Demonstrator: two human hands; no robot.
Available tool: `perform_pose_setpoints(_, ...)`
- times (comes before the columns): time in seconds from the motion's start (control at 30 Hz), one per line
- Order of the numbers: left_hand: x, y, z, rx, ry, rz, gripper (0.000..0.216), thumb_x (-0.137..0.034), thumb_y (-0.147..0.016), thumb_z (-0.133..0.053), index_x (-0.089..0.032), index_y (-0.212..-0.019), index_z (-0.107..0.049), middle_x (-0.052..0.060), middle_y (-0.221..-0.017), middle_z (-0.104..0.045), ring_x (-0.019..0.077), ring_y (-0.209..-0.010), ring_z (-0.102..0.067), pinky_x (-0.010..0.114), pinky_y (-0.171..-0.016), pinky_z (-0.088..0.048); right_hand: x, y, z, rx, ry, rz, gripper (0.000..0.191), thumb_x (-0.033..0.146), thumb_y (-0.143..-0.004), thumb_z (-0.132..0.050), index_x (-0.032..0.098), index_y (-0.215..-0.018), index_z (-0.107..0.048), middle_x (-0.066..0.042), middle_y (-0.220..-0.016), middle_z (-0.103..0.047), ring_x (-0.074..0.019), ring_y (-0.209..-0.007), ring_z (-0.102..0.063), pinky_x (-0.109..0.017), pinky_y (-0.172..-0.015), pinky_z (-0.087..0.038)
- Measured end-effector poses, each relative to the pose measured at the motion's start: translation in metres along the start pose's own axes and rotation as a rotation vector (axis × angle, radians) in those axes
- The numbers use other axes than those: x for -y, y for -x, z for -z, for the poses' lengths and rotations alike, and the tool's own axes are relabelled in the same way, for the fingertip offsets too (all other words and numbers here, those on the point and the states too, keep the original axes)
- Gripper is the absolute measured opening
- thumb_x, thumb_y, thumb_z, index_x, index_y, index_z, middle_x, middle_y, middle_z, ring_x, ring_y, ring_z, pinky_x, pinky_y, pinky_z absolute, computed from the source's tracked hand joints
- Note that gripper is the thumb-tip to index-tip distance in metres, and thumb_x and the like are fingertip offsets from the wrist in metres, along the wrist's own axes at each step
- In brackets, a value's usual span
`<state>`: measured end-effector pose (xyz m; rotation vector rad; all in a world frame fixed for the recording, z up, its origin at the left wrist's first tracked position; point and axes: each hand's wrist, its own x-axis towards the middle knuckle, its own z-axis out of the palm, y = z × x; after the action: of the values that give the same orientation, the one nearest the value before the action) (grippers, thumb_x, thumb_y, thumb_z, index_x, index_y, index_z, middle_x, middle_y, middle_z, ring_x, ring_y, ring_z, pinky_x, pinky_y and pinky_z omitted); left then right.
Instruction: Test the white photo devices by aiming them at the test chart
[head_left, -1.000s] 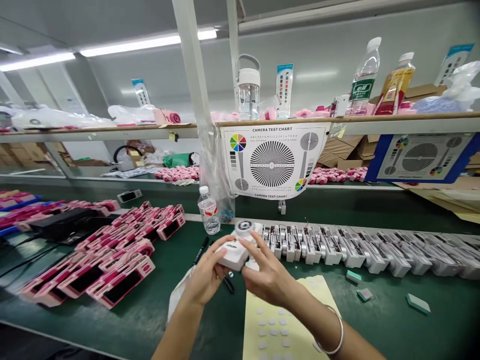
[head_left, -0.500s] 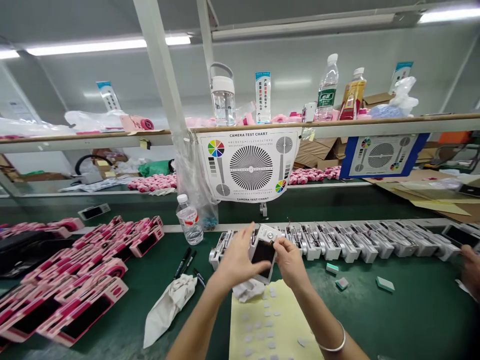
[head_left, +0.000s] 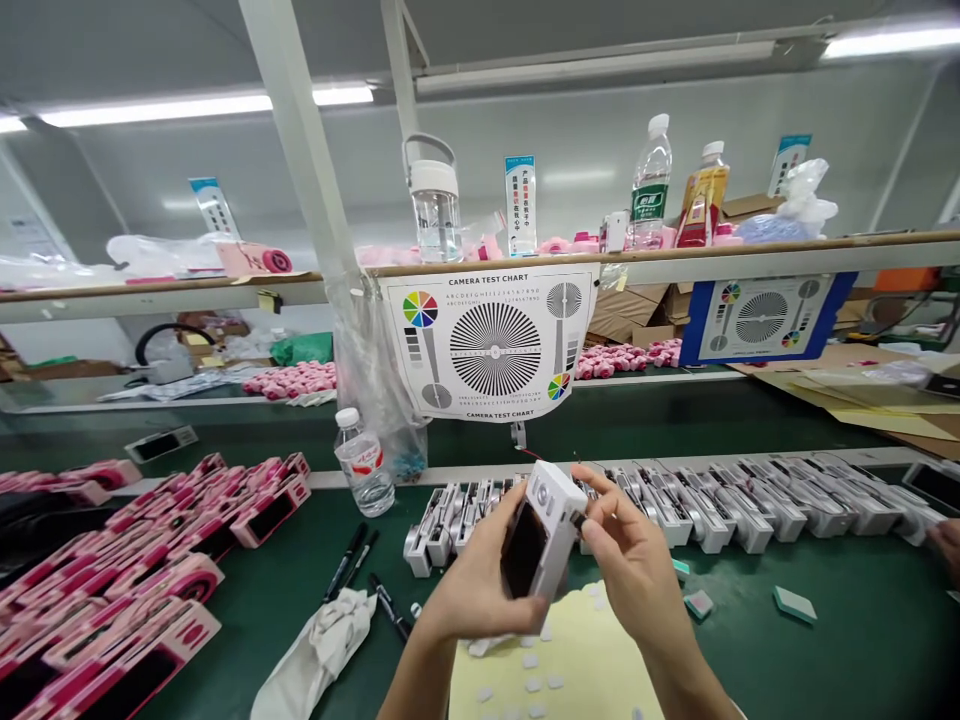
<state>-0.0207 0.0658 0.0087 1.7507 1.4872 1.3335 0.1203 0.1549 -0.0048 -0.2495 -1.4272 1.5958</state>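
Note:
My left hand [head_left: 484,580] is wrapped round a white camera [head_left: 556,515], its thumb along the lower edge. The camera is tilted, with its dark screen and round button pad turned to the left and its narrow side showing. At that side my right hand [head_left: 626,550] has thumb and forefinger together beside a small dark spot; what they pinch is too small to make out. Under both hands lies a yellow sheet [head_left: 480,685] bearing several small pale pieces. A row of white camera bodies [head_left: 697,505] stands behind the hands.
Pink cameras [head_left: 161,560] crowd the left side. A water bottle [head_left: 365,465], black markers [head_left: 390,605] and a crumpled white cloth [head_left: 319,650] lie left of the sheet. Green-and-white sponge blocks [head_left: 795,604] lie at right. A camera test chart [head_left: 491,345] hangs ahead. Another person's hand [head_left: 946,545] shows at the right edge.
My left hand has closed round the camera, which has turned so its narrow side shows. My right hand has shifted from the camera's corner to its side. The view has moved slightly.

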Motion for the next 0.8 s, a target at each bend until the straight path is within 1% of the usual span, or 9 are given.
perform_pose_setpoints(0.1, -0.008, 0.004, -0.004, -0.021, -0.068, -0.064, 0.086, -0.022, -0.058, -0.059, -0.020, -0.136, -0.023, 0.007, -0.121, -0.052, 0.0276, -0.107, -0.053, 0.037, -0.091, -0.043, 0.007, 0.010, -0.004, -0.044, 0.121, 0.098, 0.019, 0.025, -0.083, -0.054, 0.019, -0.066, -0.047, -0.010, -0.118, -0.053, -0.0229, -0.105, -0.054, -0.027, -0.069, -0.048)
perform_pose_setpoints(0.2, -0.011, 0.007, -0.006, -0.070, -0.204, -0.096, 0.089, -0.017, -0.056, -0.059, -0.025, -0.137, -0.022, 0.006, -0.131, -0.045, 0.0292, -0.120, -0.044, 0.041, -0.102, -0.035, 0.010, 0.014, -0.007, -0.044, 0.201, 0.166, 0.016, 0.021, -0.084, -0.050, 0.020, -0.069, -0.045, -0.008, -0.112, -0.052, -0.0171, -0.090, -0.059, -0.022, -0.058, -0.047)
perform_pose_setpoints(0.27, -0.011, 0.009, -0.006, -0.101, -0.296, -0.076, 0.092, -0.015, -0.054, -0.058, -0.026, -0.137, -0.020, 0.005, -0.136, -0.040, 0.0291, -0.123, -0.040, 0.042, -0.105, -0.031, 0.010, 0.015, -0.006, -0.052, 0.272, 0.214, 0.015, 0.019, -0.085, -0.048, 0.020, -0.070, -0.044, -0.007, -0.112, -0.050, -0.0145, -0.086, -0.059, -0.021, -0.059, -0.047)
perform_pose_setpoints(0.37, -0.012, 0.014, -0.006, -0.138, -0.398, -0.055, 0.091, -0.015, -0.055, -0.056, -0.026, -0.138, -0.018, 0.006, -0.137, -0.039, 0.0282, -0.125, -0.039, 0.043, -0.105, -0.032, 0.011, 0.016, -0.004, -0.066, 0.348, 0.248, 0.015, 0.018, -0.087, -0.046, 0.021, -0.072, -0.045, -0.005, -0.112, -0.048, -0.0152, -0.095, -0.057, -0.023, -0.070, -0.048)
perform_pose_setpoints(0.47, -0.014, 0.018, -0.007, -0.176, -0.486, -0.062, 0.091, -0.016, -0.057, -0.055, -0.024, -0.138, -0.015, 0.007, -0.138, -0.038, 0.0276, -0.125, -0.039, 0.043, -0.104, -0.034, 0.012, 0.016, -0.003, -0.033, 0.319, 0.207, 0.015, 0.022, -0.088, -0.046, 0.021, -0.073, -0.045, -0.005, -0.111, -0.047, -0.0159, -0.098, -0.054, -0.023, -0.071, -0.047)
perform_pose_setpoints(0.53, -0.016, 0.019, -0.007, -0.193, -0.524, -0.062, 0.091, -0.015, -0.057, -0.054, -0.022, -0.139, -0.015, 0.007, -0.138, -0.038, 0.0274, -0.125, -0.039, 0.043, -0.104, -0.035, 0.013, 0.014, -0.003, 0.028, 0.233, 0.144, 0.017, 0.025, -0.089, -0.047, 0.021, -0.072, -0.045, -0.005, -0.110, -0.047, -0.0154, -0.095, -0.053, -0.023, -0.069, -0.047)
perform_pose_setpoints(0.63, -0.017, 0.019, -0.006, -0.197, -0.542, -0.058, 0.090, -0.015, -0.057, -0.054, -0.021, -0.138, -0.016, 0.008, -0.137, -0.040, 0.0276, -0.125, -0.040, 0.042, -0.103, -0.036, 0.013, 0.011, -0.002, 0.100, 0.124, 0.072, 0.019, 0.028, -0.087, -0.050, 0.020, -0.071, -0.046, -0.004, -0.108, -0.047, -0.0152, -0.095, -0.051, -0.024, -0.073, -0.046)
perform_pose_setpoints(0.7, -0.017, 0.018, -0.005, -0.190, -0.543, -0.051, 0.089, -0.014, -0.056, -0.053, -0.020, -0.138, -0.018, 0.008, -0.135, -0.042, 0.0276, -0.123, -0.042, 0.042, -0.102, -0.038, 0.014, 0.009, 0.000, 0.107, 0.107, 0.058, 0.019, 0.028, -0.086, -0.053, 0.020, -0.070, -0.047, -0.004, -0.106, -0.047, -0.0150, -0.097, -0.050, -0.023, -0.075, -0.045)
perform_pose_setpoints(0.8, -0.017, 0.018, -0.004, -0.196, -0.563, -0.053, 0.089, -0.013, -0.056, -0.053, -0.021, -0.138, -0.018, 0.008, -0.135, -0.042, 0.0275, -0.123, -0.042, 0.041, -0.101, -0.039, 0.015, 0.008, 0.002, 0.110, 0.118, 0.030, 0.019, 0.028, -0.086, -0.054, 0.020, -0.069, -0.048, -0.004, -0.104, -0.045, -0.0140, -0.092, -0.050, -0.022, -0.071, -0.045)
